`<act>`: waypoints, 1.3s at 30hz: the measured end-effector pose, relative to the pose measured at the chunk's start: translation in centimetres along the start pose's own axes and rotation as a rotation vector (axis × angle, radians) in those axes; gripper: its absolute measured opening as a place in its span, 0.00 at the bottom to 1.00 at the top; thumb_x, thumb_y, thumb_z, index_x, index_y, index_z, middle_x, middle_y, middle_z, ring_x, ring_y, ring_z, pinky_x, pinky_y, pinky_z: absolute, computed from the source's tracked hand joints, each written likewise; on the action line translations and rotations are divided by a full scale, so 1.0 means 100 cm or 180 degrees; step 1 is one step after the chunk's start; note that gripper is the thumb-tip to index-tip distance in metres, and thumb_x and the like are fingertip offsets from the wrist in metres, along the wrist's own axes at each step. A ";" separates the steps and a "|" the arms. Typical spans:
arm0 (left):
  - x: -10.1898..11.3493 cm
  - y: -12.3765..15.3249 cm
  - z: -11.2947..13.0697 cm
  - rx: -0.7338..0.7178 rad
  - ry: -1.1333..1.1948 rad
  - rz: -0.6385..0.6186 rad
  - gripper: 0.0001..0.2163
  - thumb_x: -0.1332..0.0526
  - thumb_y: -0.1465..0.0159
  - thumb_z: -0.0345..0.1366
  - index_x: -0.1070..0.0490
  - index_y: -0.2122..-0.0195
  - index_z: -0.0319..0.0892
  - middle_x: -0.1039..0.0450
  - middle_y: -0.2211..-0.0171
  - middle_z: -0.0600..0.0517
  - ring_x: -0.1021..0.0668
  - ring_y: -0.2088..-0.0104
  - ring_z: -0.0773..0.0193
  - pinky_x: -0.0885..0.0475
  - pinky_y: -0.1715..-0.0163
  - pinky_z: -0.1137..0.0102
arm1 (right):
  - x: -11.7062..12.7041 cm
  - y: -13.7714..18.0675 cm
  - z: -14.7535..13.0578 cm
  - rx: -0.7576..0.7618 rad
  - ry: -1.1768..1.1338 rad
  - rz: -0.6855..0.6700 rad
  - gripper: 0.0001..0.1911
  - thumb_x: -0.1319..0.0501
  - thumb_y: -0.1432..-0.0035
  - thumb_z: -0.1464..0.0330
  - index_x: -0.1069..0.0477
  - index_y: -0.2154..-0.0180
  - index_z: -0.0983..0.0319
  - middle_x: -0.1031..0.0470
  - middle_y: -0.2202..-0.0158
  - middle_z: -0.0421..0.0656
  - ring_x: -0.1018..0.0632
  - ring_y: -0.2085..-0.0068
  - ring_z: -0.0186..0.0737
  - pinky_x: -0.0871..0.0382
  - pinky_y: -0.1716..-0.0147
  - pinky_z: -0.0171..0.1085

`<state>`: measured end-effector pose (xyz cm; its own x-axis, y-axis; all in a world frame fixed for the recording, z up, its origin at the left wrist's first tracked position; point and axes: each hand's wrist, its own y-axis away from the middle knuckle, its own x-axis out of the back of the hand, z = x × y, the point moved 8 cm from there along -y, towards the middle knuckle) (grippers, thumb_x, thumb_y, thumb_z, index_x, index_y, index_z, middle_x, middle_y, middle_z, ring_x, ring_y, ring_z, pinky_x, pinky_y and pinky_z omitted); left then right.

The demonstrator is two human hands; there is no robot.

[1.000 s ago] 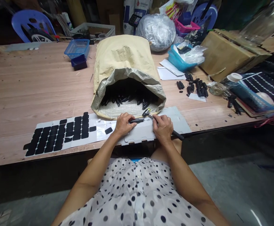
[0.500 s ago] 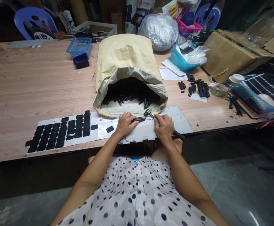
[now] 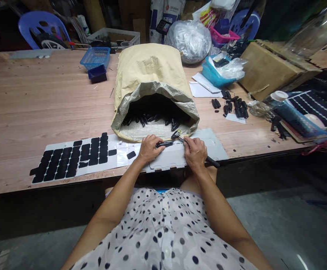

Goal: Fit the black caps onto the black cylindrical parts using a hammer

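Note:
My right hand (image 3: 195, 153) is closed around a small hammer (image 3: 213, 162) with a black handle. Its metal head lies just beyond my fingers, close to the sack's mouth. The fingers of my left hand (image 3: 150, 149) are closed on a slim black piece (image 3: 167, 143), which lies over a grey-white board (image 3: 177, 155) at the table's front edge. Behind both hands, a cream woven sack (image 3: 152, 67) lies with its mouth toward me, and several black parts (image 3: 144, 119) show inside. To the left, a white sheet (image 3: 112, 161) carries rows of black rounded-square pads (image 3: 66, 161).
Behind the sack's left side stand a blue basket (image 3: 96, 57) and a dark blue tray (image 3: 97, 74). On the right are a pile of black parts (image 3: 238, 107), a turquoise basket (image 3: 215, 74) and a cardboard box (image 3: 270, 69). A stuffed plastic bag (image 3: 190, 40) sits behind the sack.
The view has shifted very slightly. Both hands keep nearly the same place and grip, and the hammer head stays beside the black piece.

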<state>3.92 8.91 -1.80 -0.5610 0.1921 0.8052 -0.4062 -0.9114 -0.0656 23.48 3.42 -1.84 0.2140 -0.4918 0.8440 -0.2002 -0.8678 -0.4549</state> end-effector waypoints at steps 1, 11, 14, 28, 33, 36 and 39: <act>0.000 -0.001 0.000 0.0017 0.0016 -0.0009 0.07 0.34 0.37 0.36 0.20 0.58 0.46 0.25 0.62 0.50 0.27 0.55 0.53 0.34 0.52 0.61 | 0.002 0.000 0.000 0.0018 -0.0064 0.0025 0.16 0.44 0.33 0.67 0.21 0.50 0.55 0.28 0.62 0.46 0.32 0.61 0.45 0.39 0.61 0.41; -0.003 -0.002 -0.002 0.0019 0.0142 -0.0042 0.08 0.33 0.38 0.37 0.19 0.57 0.48 0.24 0.62 0.51 0.26 0.55 0.54 0.34 0.50 0.60 | 0.034 0.013 -0.026 0.0357 -0.1064 0.0179 0.20 0.51 0.28 0.63 0.24 0.46 0.56 0.24 0.60 0.47 0.23 0.58 0.43 0.28 0.58 0.39; -0.003 -0.002 -0.001 0.0030 0.0158 -0.0040 0.08 0.33 0.38 0.38 0.18 0.57 0.50 0.24 0.62 0.51 0.26 0.54 0.54 0.34 0.50 0.59 | 0.034 0.022 -0.038 0.0500 -0.1071 -0.0002 0.19 0.51 0.28 0.63 0.23 0.47 0.57 0.23 0.62 0.46 0.22 0.60 0.41 0.27 0.61 0.38; -0.006 -0.004 0.000 0.0076 0.0209 -0.0110 0.09 0.33 0.38 0.38 0.18 0.57 0.51 0.25 0.62 0.52 0.27 0.55 0.54 0.35 0.50 0.60 | 0.037 0.027 -0.042 0.0462 -0.0622 -0.0097 0.17 0.47 0.29 0.65 0.21 0.49 0.57 0.24 0.64 0.44 0.23 0.66 0.38 0.32 0.70 0.33; -0.005 -0.004 0.002 0.0096 0.0174 -0.0160 0.07 0.33 0.38 0.37 0.19 0.59 0.49 0.25 0.61 0.52 0.27 0.54 0.54 0.35 0.51 0.60 | 0.038 0.028 -0.055 0.0604 -0.0807 -0.0056 0.18 0.49 0.28 0.65 0.22 0.48 0.56 0.24 0.63 0.44 0.22 0.64 0.37 0.31 0.67 0.33; -0.005 -0.003 0.002 0.0113 0.0178 -0.0157 0.06 0.33 0.38 0.37 0.19 0.61 0.48 0.24 0.61 0.52 0.27 0.54 0.54 0.35 0.51 0.60 | 0.030 0.029 -0.058 0.0647 -0.0743 -0.0199 0.18 0.48 0.29 0.65 0.21 0.48 0.56 0.24 0.64 0.44 0.23 0.66 0.37 0.33 0.70 0.33; -0.004 -0.003 0.002 0.0113 0.0212 -0.0120 0.07 0.34 0.39 0.37 0.19 0.59 0.49 0.24 0.62 0.52 0.27 0.54 0.54 0.35 0.51 0.60 | 0.030 0.025 -0.048 0.0523 -0.0694 -0.0141 0.18 0.48 0.29 0.65 0.22 0.49 0.56 0.24 0.63 0.44 0.24 0.64 0.38 0.33 0.67 0.33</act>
<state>4.45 8.97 -1.99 -0.5931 0.2493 0.7656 -0.4028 -0.9152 -0.0140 19.02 0.09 0.90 0.4233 -0.4416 0.7911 -0.0321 -0.8799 -0.4740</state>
